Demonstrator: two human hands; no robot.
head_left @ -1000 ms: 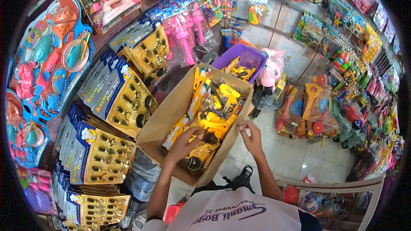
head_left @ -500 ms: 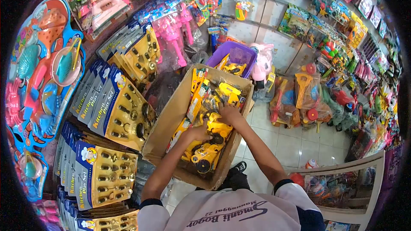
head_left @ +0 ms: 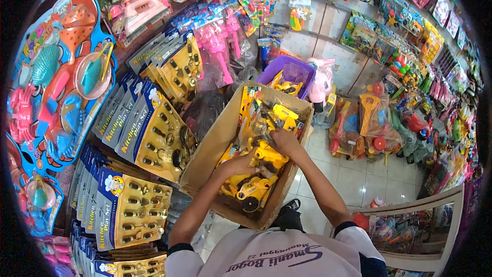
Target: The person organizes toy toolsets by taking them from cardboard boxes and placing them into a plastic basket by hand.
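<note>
Both hands have moved down into the cardboard box (head_left: 205, 159) since a second ago. The left hand (head_left: 240, 164) and right hand (head_left: 285, 142) now rest on the bagged yellow toy trucks (head_left: 259, 172) inside, fingers curled around the packs, apparently sorting through them.

Brown cardboard box (head_left: 205, 154) stuffed with bright yellow toy trucks (head_left: 259, 166) with black wheels. Purple basket (head_left: 294, 69) at the far end, yellow-and-blue kitchen play sets (head_left: 128, 202) on the left — pink toys (head_left: 218, 46) beyond.
</note>
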